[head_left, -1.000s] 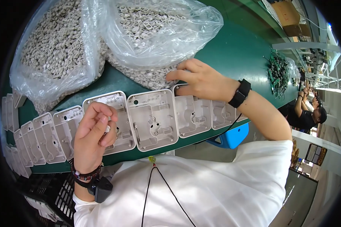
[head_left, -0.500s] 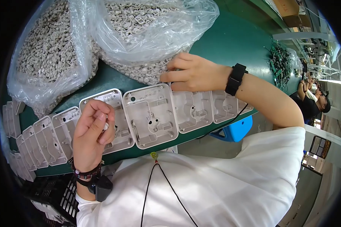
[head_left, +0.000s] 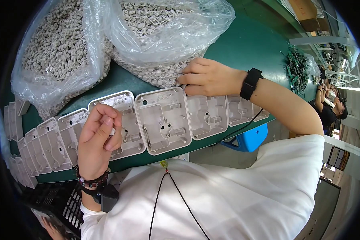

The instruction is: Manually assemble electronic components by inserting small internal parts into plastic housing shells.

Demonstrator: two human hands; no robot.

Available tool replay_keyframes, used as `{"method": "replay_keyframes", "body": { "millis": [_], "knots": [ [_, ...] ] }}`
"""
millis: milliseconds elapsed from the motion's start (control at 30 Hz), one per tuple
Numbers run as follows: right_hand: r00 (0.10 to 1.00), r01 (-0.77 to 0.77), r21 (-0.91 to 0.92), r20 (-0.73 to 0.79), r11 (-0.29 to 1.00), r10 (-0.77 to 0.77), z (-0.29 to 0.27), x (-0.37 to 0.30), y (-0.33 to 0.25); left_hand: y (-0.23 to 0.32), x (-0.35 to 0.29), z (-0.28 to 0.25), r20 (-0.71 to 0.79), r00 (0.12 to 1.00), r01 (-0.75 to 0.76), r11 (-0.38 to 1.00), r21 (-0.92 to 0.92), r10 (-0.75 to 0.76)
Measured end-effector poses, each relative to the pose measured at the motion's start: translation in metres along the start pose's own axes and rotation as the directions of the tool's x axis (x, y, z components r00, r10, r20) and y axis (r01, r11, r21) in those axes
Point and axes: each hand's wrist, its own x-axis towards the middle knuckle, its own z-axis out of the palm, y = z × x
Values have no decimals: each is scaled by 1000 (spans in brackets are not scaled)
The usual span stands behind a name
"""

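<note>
My left hand is closed, palm side up, over the left part of the row of housings. A small white plastic piece shows between its thumb and fingers. My right hand has bent fingers at the far edge of the light grey plastic housings, beside the bag of parts. Whatever its fingertips hold is hidden. Nearest between my hands lies an open housing with moulded ribs, posts and holes. Another housing is partly covered by my left hand, and a further one sits under my right wrist.
Two clear bags, one at left and one in the middle, hold many small pale parts. More housings run left along the green table. A black crate, a blue stool and dark green strips lie around. Another person sits at far right.
The bags and housings have shifted slightly rightward in view. My right hand is slightly farther right; my left hand keeps its hold. Another person's hand now shows by the crate, lower left.
</note>
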Motion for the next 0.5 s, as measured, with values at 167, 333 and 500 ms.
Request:
{"method": "replay_keyframes", "body": {
  "millis": [167, 333, 500],
  "knots": [
    [987, -157, 74, 30, 985, 155, -26, 1, -6, 1, -1, -5, 6, 1000, -25, 1000, 0, 25],
    [885, -440, 102, -119, 892, 450, -63, 17, -32, 3, -6, -7, -55, 998, -25, 1000, -5, 25],
    [736, -526, 531, -106, 664, 669, -60, 70, -87, 0, 4, 7, 116, 993, -15, 1000, 17, 13]
  ]
}}
